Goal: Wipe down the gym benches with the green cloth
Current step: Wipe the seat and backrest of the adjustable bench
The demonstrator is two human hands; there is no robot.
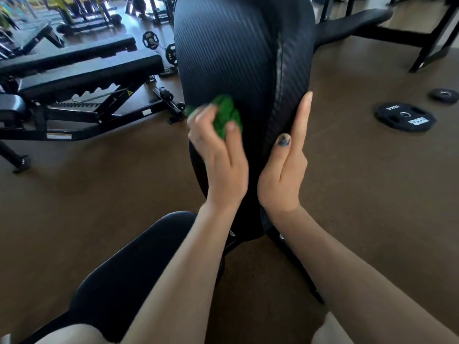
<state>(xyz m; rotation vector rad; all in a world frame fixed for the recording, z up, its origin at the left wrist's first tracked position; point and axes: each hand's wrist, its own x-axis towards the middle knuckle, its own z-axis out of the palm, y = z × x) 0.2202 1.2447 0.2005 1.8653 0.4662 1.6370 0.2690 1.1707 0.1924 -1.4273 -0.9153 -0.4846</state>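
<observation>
One bench backrest pad (pixel 228 58) mid-wipe: left hand (pixel 218 155) grip clenched on green cloth (pixel 227 115) against its face, right hand (pixel 288 160) flat-fingered bracing the edge beside; neighbouring flat benches (pixel 82 70) likely remain.

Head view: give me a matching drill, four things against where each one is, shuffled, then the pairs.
Things:
1. green cloth
2. right hand
3. large weight plate
4. adjustable bench

Places:
A. on the floor, right of the pad
B. flat against the backrest pad's right edge
C. bunched in the left hand, on the pad
D. left of the pad

Pairs: 1-C, 2-B, 3-A, 4-D
</observation>
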